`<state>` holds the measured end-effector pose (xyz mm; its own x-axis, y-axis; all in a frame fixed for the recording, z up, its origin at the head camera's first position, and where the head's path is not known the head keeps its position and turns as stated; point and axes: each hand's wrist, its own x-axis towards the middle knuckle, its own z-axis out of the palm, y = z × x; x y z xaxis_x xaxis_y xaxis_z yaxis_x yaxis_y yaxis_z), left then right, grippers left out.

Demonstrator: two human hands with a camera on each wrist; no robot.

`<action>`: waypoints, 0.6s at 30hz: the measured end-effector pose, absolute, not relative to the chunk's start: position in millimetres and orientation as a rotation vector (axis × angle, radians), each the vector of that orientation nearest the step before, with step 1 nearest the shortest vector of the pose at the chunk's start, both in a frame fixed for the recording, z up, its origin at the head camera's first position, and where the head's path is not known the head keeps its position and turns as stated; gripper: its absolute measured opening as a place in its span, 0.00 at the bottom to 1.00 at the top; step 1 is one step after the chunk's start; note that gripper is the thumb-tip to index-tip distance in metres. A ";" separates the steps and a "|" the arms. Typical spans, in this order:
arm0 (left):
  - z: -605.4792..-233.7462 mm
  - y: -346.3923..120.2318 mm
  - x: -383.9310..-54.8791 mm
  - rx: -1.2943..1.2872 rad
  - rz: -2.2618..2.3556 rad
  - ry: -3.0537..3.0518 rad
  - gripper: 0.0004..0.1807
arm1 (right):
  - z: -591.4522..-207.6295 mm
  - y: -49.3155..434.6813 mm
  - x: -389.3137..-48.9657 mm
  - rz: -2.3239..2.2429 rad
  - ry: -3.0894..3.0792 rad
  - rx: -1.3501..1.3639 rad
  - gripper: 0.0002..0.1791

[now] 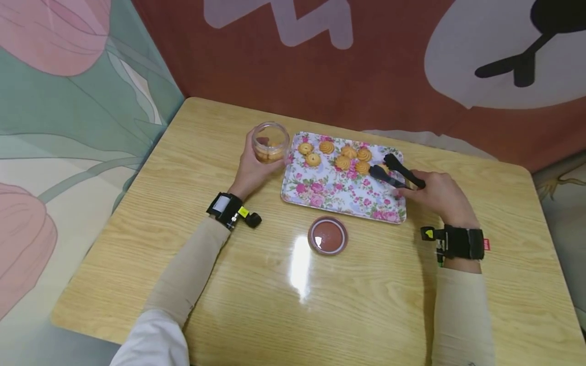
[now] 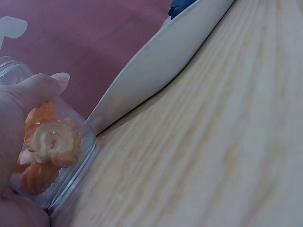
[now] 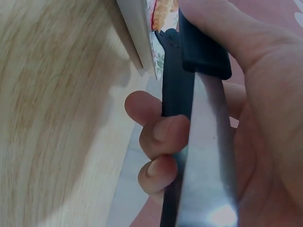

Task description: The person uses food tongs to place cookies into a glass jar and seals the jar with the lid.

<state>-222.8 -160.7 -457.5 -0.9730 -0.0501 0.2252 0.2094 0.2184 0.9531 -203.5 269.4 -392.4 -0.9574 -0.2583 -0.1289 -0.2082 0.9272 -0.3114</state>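
Observation:
My left hand [image 1: 253, 173] grips a clear jar [image 1: 272, 131] beside the tray's left end. Inside the jar, in the left wrist view, swirled cookies [image 2: 53, 143] lie at the bottom, with the thumb across the jar's side. The right hand [image 1: 443, 197] holds black-tipped tongs [image 1: 405, 172], fingers curled round one arm and thumb on the other in the right wrist view. Over the tray's right side, the spread tong tips stand on either side of a cookie [image 1: 383, 168]. Several more piped cookies [image 1: 343, 162] lie along the far half of the floral tray [image 1: 336, 202].
A round brown lid [image 1: 327, 236] lies on the wooden table [image 1: 366, 295] in front of the tray. Behind the table's far edge rises a brown painted wall [image 1: 389, 76]. Another painted wall [image 1: 68, 117] borders the left side.

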 end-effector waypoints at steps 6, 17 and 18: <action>-434.2 -156.0 -208.7 -0.151 -1.883 -2.273 0.53 | -396.1 271.4 -204.2 -0.426 2.989 -0.434 0.38; -460.8 -161.2 -224.3 -0.158 -1.836 -2.267 0.55 | -394.6 269.7 -203.3 -0.269 3.081 -0.536 0.32; -460.7 -161.0 -224.4 -0.156 -1.835 -2.268 0.55 | -394.6 270.1 -203.1 -0.272 3.084 -0.536 0.32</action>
<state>-224.4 -161.0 -460.7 -0.9702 -0.0554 0.2360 0.2192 0.2148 0.9517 -203.1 270.1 -394.6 -0.9418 -0.3348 0.0303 -0.3349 0.9269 -0.1696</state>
